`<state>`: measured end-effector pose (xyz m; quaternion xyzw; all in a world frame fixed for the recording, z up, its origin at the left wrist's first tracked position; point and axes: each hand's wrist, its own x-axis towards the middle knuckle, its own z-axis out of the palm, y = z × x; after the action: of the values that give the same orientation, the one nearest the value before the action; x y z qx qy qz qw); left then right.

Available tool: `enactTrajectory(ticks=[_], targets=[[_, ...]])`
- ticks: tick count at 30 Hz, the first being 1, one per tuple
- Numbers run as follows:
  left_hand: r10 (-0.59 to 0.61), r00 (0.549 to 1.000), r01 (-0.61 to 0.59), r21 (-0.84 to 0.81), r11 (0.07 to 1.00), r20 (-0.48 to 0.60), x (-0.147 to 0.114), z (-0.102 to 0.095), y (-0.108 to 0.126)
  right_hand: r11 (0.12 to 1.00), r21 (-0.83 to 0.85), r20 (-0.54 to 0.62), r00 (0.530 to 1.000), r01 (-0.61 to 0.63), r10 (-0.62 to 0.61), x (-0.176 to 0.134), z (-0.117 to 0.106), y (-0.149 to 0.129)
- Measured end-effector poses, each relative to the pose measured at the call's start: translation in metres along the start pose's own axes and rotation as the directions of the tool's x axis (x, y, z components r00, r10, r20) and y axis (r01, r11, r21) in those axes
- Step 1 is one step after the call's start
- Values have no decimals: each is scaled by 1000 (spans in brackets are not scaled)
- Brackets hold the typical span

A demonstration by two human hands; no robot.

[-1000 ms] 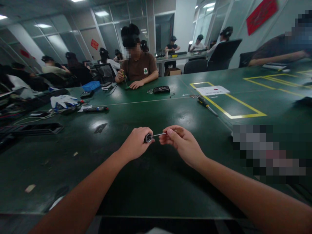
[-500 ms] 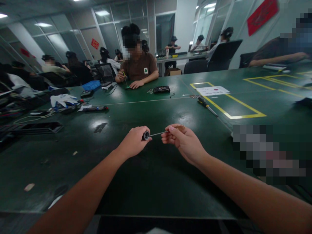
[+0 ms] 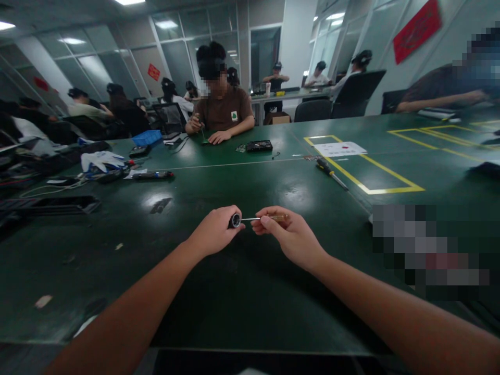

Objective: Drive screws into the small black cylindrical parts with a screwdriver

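Above the middle of the green table, my left hand (image 3: 215, 230) is closed round a small black cylindrical part (image 3: 235, 221) with a silver ring at its open end. Most of that part is hidden by the fingers, so its kind is unclear. My right hand (image 3: 291, 234) pinches a screwdriver (image 3: 278, 217) with an amber handle and a thin metal shaft. The shaft lies level and points left. Its tip reaches the ringed end of the black part; whether it goes inside I cannot tell.
A black-and-yellow screwdriver (image 3: 331, 173) lies at right, beside a yellow tape rectangle (image 3: 390, 190) and a paper sheet (image 3: 339, 149). White gloves (image 3: 102, 161), a blue tray (image 3: 147, 138) and tools are at left. A person (image 3: 224, 109) works opposite, near a black device (image 3: 259, 146).
My right hand has shifted slightly left, and the screwdriver has swung nearly level, showing more of its amber handle. My left hand keeps its hold on the black part almost in place.
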<state>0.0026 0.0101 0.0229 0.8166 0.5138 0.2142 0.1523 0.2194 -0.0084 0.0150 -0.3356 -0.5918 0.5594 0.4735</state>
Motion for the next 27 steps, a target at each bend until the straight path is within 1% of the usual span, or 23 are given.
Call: enactTrajectory(ticks=[3, 6, 12, 19, 27], targets=[[7, 1000, -7, -13, 1000, 1, 0, 0, 0, 995, -97, 10, 999, 37, -37, -3, 1, -3], [0, 1000, 0, -8, 1000, -2, 0, -1, 1, 988, -140, 11, 998, 59, -58, -4, 1, -5], [21, 1000, -21, 12, 1000, -11, -1, -2, 1, 990, -126, -7, 998, 61, -62, -4, 1, -6], [36, 999, -35, 13, 999, -15, 0, -3, 0, 989, -130, 21, 997, 70, -68, -4, 0, -8], [60, 998, -60, 2, 998, -35, 0, -2, 0, 997, -55, 21, 999, 52, -51, -2, -1, -4]])
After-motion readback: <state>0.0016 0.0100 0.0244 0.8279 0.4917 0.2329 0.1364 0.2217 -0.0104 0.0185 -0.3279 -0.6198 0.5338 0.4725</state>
